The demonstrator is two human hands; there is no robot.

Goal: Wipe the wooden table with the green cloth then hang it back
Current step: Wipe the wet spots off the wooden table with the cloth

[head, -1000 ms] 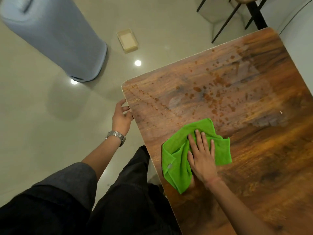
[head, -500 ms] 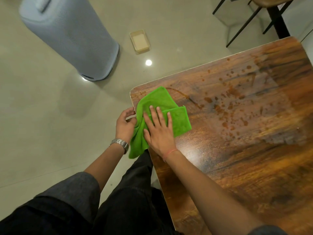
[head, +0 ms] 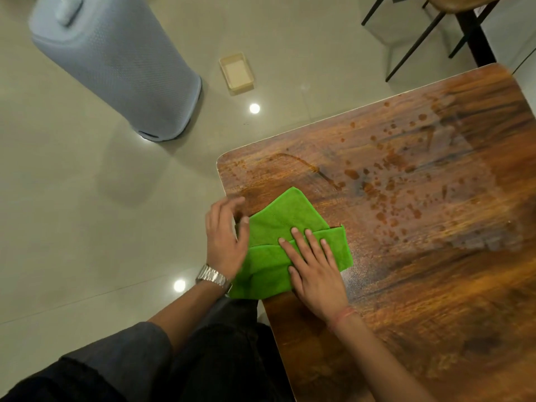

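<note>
Right hand (head: 316,282) flat, pressing green cloth (head: 285,245) | left hand (head: 226,236) open, touching cloth edge | wooden table (head: 435,285): brown spots (head: 385,181) upper right not wiped | hanging not done

A grey-blue bin (head: 116,68) stood on the tiled floor (head: 72,213), a beige tray (head: 236,72) lay near it, and black chair legs (head: 412,39) appeared top right.

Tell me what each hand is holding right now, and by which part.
Nothing is gripped. The right hand presses flat on the green cloth, over its folded near half. The left hand rests open at the cloth's left edge.
</note>
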